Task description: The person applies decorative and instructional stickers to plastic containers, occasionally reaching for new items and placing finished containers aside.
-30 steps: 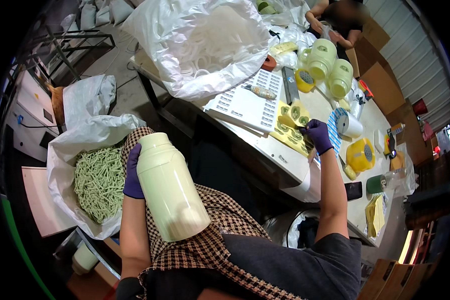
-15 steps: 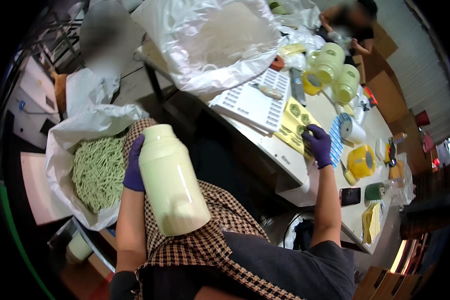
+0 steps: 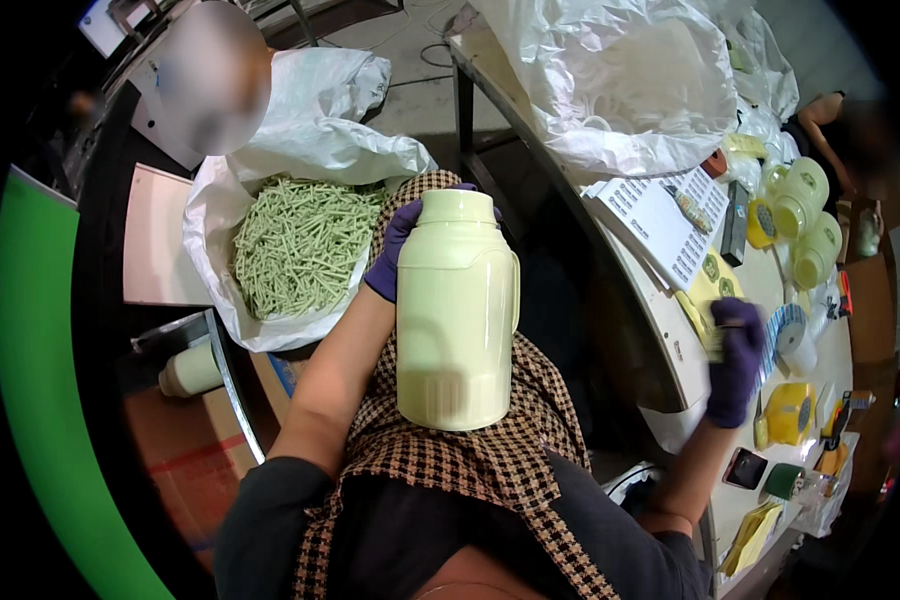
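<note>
A pale yellow-green vacuum flask stands roughly upright in front of my body, its neck away from me and its handle on the right. My left hand, in a purple glove, is closed around the flask's neck and shoulder from behind; some fingers are hidden. My right hand, also gloved, is raised at the table's near edge with fingers curled in a pinch. A small greenish-yellow sticker shows at its fingertips, smeared by motion. Close behind lies a yellow sheet of green emblem stickers.
A white sack of pale green strips stands to my left, with another flask in a box below it. On the right-hand table are label sheets, a large plastic bag, pale green jars, tape and a phone. Someone sits beyond.
My right hand has lifted off the yellow sheet and drawn nearer, with a sticker at its fingertips. The flask has turned more upright, its handle now showing. My view has swung left.
</note>
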Demonstrator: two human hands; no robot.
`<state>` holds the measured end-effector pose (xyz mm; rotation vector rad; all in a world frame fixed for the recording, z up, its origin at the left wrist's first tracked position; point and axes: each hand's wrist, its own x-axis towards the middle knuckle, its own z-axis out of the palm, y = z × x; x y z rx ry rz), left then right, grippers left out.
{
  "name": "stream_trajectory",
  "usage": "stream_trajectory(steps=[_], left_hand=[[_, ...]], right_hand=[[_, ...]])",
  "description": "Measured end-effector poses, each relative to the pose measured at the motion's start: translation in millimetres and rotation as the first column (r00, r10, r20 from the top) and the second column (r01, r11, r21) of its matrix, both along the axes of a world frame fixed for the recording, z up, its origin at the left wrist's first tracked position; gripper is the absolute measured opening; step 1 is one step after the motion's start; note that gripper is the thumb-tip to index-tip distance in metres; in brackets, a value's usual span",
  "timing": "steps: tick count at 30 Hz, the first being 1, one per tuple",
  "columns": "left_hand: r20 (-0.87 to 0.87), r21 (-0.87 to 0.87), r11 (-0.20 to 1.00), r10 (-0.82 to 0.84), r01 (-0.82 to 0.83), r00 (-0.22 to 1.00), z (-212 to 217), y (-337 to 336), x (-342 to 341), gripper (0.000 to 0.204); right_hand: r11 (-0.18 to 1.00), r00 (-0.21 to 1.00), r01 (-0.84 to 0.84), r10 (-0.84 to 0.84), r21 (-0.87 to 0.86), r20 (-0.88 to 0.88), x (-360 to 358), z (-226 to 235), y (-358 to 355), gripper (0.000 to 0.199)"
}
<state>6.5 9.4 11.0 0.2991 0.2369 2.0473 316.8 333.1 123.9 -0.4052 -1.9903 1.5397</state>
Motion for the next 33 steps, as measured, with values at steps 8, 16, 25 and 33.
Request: stream_trajectory(steps=[8, 16, 25, 33], left_hand=[[-0.050, 0.059, 0.998, 0.001, 0.002, 0.999, -8.8, -11.5, -6.1, 0.079], [-0.004, 0.125, 0.992, -0.022, 0.023, 1.000, -7.9, -15.1, -6.7, 0.077], [-0.053, 0.120, 0.993, 0.002, 0.004, 0.999, -8.1, -16.2, -5.4, 0.073], [0.011, 0.018, 0.999, -0.035, 0.035, 0.999, -7.7, -18.2, -1.2, 0.069]], right_hand=[[0.777, 0.827, -0.464, 0.552, -0.426, 0.107, -114.1, -16.4, -167.3, 0.013], [0.757, 0.807, -0.467, 0.576, -0.457, 0.128, -115.8, -21.5, -177.2, 0.015], [0.920, 0.949, -0.313, 0.291, 0.237, 0.123, -116.0, -44.8, -195.7, 0.042], [0.612, 0.827, -0.452, 0.560, 0.650, 0.048, -74.0, -76.2, -190.6, 0.074]])
